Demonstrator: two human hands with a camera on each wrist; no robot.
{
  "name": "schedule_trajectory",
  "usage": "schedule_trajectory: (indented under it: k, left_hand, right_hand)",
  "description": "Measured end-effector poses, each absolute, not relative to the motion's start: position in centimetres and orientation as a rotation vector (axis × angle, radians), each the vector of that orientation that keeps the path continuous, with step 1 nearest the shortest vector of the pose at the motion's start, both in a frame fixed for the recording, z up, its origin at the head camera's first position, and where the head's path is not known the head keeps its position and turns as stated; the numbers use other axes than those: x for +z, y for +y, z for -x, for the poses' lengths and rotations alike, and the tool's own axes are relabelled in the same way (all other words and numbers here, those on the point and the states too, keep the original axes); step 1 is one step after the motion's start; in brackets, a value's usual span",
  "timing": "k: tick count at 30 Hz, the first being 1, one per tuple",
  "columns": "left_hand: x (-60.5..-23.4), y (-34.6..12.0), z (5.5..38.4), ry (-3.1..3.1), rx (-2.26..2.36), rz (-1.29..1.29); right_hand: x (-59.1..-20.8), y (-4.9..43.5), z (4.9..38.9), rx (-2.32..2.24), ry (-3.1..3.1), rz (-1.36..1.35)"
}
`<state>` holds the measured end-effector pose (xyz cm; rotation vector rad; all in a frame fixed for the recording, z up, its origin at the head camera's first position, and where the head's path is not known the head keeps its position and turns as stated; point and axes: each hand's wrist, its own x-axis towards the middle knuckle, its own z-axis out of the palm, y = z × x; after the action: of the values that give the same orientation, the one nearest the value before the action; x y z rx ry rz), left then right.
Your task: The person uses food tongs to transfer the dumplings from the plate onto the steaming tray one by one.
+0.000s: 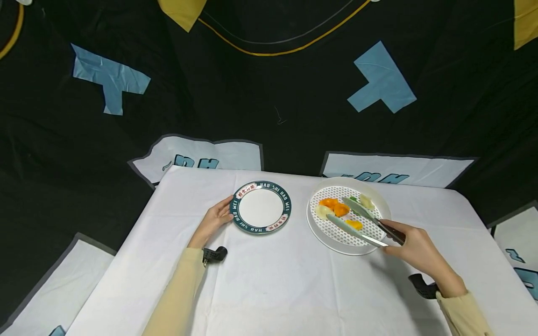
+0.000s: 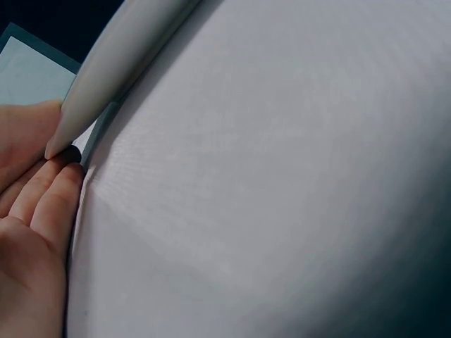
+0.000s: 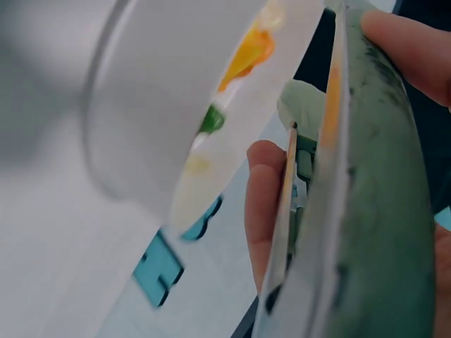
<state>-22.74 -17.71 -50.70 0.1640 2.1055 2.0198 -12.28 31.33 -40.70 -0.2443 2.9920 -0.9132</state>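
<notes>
A white plate [image 1: 260, 207] with a dark green lettered rim stands at the middle of the table, its left edge held by my left hand [image 1: 213, 221]. In the left wrist view, the thumb lies above the plate's edge [image 2: 116, 70] and the fingers beneath. My right hand [image 1: 414, 247] grips metal tongs [image 1: 363, 212] over a round white perforated basket [image 1: 332, 237]. The tong arms are spread, tips on either side of an orange piece [image 1: 341, 209]; contact cannot be told. Yellow [image 1: 354, 225], pale [image 1: 323, 212] and green food pieces lie around it.
A white cloth [image 1: 277, 280] covers the table. Behind it hangs a black backdrop [image 1: 269, 102] with blue tape [image 1: 382, 79] and a yellow cable [image 1: 260, 54]. White lettered panels [image 1: 201, 154] show past the table's back edge.
</notes>
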Motion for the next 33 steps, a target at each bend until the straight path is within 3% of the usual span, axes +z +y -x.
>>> schedule_trajectory:
  k: [19, 33]
  left_hand:
    - [-50.8, -17.8, 22.8, 2.089, 2.027, -0.166]
    - [-50.8, -17.8, 22.9, 2.095, 2.005, -0.127]
  right_hand:
    - [-42.9, 21.8, 14.1, -1.216, 2.856, 0.522]
    - [-44.1, 15.6, 13.8, -1.301, 2.865, 0.537]
